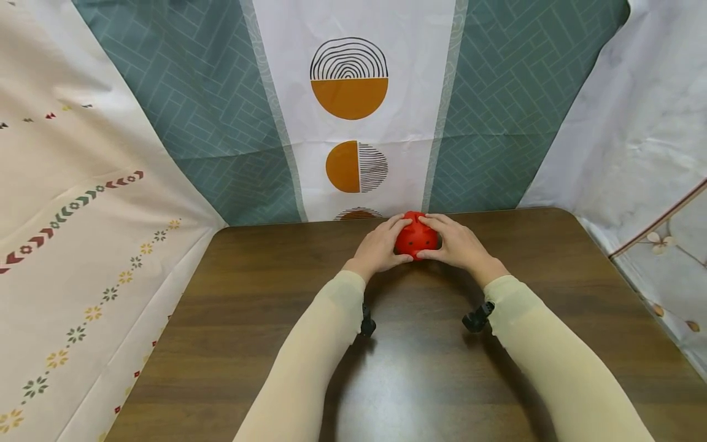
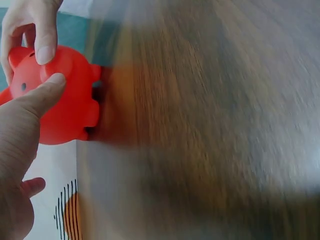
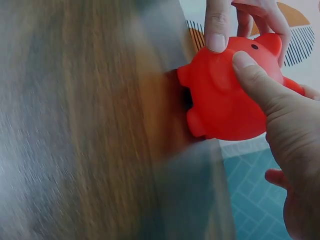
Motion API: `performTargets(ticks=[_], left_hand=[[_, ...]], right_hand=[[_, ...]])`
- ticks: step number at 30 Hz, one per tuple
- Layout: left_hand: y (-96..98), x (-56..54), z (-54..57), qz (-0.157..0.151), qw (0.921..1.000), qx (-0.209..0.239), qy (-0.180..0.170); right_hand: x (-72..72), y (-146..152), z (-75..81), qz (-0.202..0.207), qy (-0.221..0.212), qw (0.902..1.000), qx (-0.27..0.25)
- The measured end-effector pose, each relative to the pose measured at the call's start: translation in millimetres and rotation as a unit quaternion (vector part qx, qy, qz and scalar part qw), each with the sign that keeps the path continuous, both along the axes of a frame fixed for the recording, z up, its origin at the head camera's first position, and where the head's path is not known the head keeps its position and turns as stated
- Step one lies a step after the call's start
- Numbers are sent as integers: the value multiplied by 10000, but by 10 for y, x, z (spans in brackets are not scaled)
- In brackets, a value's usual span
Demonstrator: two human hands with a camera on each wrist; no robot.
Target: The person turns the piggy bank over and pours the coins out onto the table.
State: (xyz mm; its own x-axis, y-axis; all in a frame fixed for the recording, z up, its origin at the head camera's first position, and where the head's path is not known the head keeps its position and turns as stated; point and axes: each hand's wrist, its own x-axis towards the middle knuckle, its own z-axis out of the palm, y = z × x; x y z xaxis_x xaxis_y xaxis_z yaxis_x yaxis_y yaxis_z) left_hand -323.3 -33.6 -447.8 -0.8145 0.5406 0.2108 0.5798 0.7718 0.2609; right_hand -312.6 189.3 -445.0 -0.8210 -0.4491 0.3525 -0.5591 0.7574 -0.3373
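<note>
A red piggy bank (image 1: 417, 238) with ears and dark eyes is upright at the far edge of the dark wooden table (image 1: 265, 319). From its left side my left hand (image 1: 381, 245) grips it, thumb at the front and fingers over the top. My right hand (image 1: 459, 245) holds the opposite side in the same way. In the left wrist view, the piggy bank (image 2: 72, 117) shows its stubby feet close against the tabletop; whether they touch is hard to tell. The right wrist view has both thumbs pressing near the snout of the piggy bank (image 3: 225, 112).
Behind the table hangs a green and white cloth (image 1: 353, 129) with orange and striped circles. A cream patterned cloth (image 1: 94, 258) borders the left side, and a white floral cloth (image 1: 641, 153) the right. Black wrist cameras (image 1: 478, 317) sit on both sleeves.
</note>
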Motion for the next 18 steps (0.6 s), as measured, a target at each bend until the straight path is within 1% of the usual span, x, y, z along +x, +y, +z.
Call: performTargets(ticks=[5, 11, 18], left_hand=[[-125, 15, 5, -46, 10000, 56, -30], [-273, 45, -26, -54, 9994, 301, -131], [-433, 137, -60, -84, 9974, 678, -247]], right_hand=[[31, -117, -24, -35, -23, 9999, -148], [55, -254, -68, -49, -122, 9994, -318], [122, -364, -103, -1, -315, 9980, -549]])
